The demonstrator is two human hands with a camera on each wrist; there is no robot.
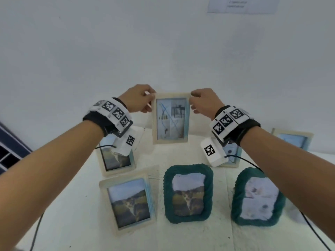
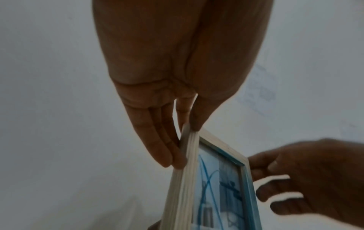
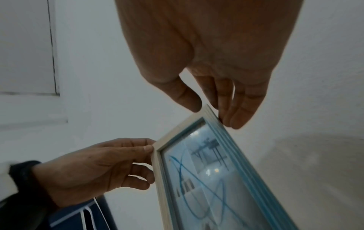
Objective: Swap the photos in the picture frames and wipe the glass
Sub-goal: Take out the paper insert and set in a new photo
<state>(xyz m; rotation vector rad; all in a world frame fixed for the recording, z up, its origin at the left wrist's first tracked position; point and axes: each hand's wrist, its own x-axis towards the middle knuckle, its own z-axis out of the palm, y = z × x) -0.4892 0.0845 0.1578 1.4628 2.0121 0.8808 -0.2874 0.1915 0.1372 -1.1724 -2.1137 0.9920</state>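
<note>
A pale wooden picture frame is held upright in the air above the table, its glass facing me, with blue scribbles over a collage photo. My left hand pinches its top left corner and my right hand pinches the top right corner. The left wrist view shows the frame edge-on between my left hand's thumb and fingers, with the right hand opposite. In the right wrist view my right hand's thumb and fingers grip the frame, and the left hand holds the other corner.
On the white table stand several other frames: a wooden one with a landscape, two teal ones, and wooden ones behind. A white wall rises close behind. Cables trail from both wrists.
</note>
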